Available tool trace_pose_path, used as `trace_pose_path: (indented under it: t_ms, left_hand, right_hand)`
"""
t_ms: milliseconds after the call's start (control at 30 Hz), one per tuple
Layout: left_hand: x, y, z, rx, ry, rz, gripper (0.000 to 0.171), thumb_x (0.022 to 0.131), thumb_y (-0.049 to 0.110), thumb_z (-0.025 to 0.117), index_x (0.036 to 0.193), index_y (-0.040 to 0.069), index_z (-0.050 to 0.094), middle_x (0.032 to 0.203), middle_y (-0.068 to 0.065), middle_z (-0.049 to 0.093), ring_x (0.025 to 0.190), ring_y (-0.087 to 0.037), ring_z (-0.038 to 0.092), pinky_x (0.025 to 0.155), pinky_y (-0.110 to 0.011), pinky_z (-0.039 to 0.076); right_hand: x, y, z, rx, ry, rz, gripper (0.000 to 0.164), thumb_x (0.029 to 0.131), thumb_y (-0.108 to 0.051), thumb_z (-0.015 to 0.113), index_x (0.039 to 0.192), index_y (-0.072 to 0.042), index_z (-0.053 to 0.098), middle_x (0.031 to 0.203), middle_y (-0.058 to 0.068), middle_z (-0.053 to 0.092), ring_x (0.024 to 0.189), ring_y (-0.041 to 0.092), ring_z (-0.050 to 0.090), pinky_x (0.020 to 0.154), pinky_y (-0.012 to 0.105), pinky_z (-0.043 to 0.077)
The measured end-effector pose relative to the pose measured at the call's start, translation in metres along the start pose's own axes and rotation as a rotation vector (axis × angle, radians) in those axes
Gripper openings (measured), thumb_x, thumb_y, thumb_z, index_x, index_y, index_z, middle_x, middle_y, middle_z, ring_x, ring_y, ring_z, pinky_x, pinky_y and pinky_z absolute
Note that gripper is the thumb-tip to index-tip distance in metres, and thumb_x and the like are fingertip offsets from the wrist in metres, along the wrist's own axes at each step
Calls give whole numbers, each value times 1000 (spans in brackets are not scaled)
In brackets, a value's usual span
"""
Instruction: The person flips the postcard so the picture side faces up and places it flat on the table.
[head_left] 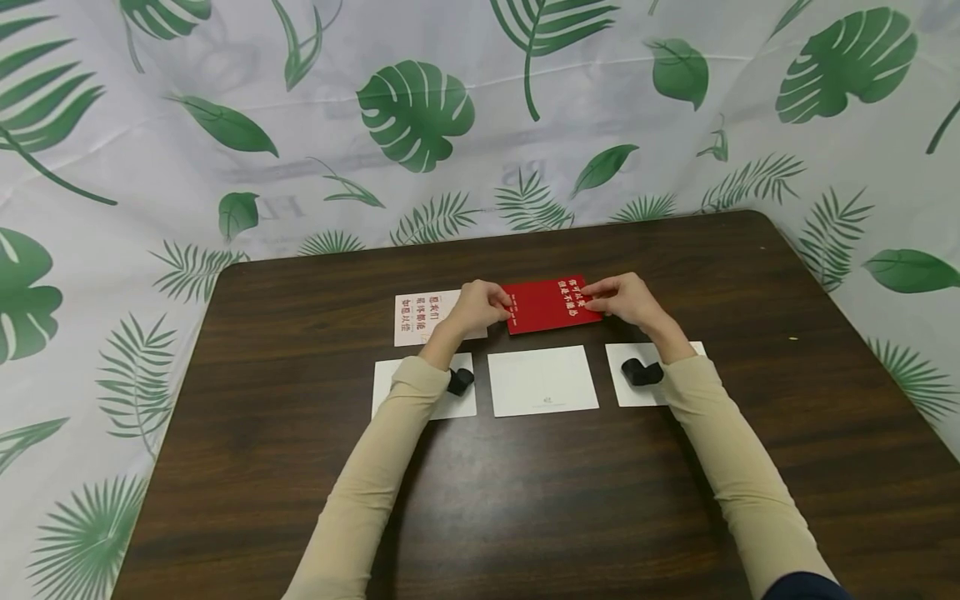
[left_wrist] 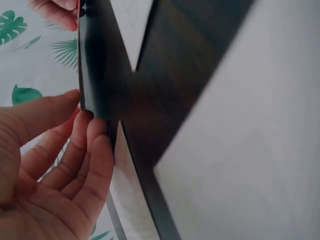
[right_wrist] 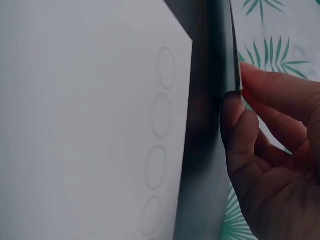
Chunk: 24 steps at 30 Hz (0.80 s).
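Both hands pinch a red card (head_left: pixel 542 307) with white writing by its two short ends, in the far middle of the table. My left hand (head_left: pixel 480 307) has its left edge between thumb and fingertips; the left wrist view shows that hand (left_wrist: pixel 60 160) with the thin card edge in its pinch. At the right end, my right hand (head_left: pixel 626 297) grips near the white characters, and the right wrist view shows thumb and fingers (right_wrist: pixel 240 120) at the card's corner. A pinkish-white card (head_left: pixel 416 321) with red writing lies partly behind my left hand.
Nearer on the dark wooden table (head_left: pixel 540 492) lies a row of white cards: a left one (head_left: pixel 386 379), a middle one (head_left: pixel 543 379) and a right one (head_left: pixel 618 379). Black wrist gear (head_left: pixel 641 372) overlaps the right one. A leaf-patterned cloth (head_left: pixel 300 167) hangs behind.
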<state>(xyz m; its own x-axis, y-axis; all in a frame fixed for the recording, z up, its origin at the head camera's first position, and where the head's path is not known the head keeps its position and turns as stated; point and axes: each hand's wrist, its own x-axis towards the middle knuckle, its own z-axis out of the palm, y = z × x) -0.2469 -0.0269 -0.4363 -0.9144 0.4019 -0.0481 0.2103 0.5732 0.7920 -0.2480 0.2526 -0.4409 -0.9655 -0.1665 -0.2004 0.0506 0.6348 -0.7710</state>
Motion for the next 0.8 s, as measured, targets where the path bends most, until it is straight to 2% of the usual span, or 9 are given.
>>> trace_pose_path:
  t_ms: [200,367,500,600,800]
  left_hand:
    - [2,3,5,81,10,4,11,81,3,68,89,-3,69,81,-12,68,72,-20,59,62,-23,44]
    - [4,6,8,136,19,-18,15,80,2,68,94,-4,67,81,-13,66,70,-20,58,61,-23,45]
    - [5,9,9,187,4,-45,22,81,1,66,102,-5,65,94,-16,67,77,-22,59,68,-27,49]
    - [6,10,10,192,-2,-68,24,81,1,66,105,-6,65,102,-17,66,84,-25,61,72,-30,51]
    - [7,8,10,161,5,-69,26,81,2,68,105,-7,65,101,-17,66,82,-25,61,71,-29,51]
  right_hand:
    - [1,-5,2,-146,22,-31,31,84,-9,69,113,2,66,109,24,61,68,21,53,57,27,44]
    - [2,-6,5,-230,44,-75,29,82,-7,71,108,4,68,106,24,62,75,24,54,59,28,43]
    - [2,-6,8,-249,71,-99,26,80,-4,72,104,5,69,99,22,66,76,26,55,61,28,43]
    - [2,-7,9,-245,75,-100,25,80,-4,72,103,5,69,97,22,66,75,25,55,61,28,43]
    - [1,-10,9,-235,75,-94,25,80,-4,72,103,5,69,92,20,65,75,25,54,61,29,43]
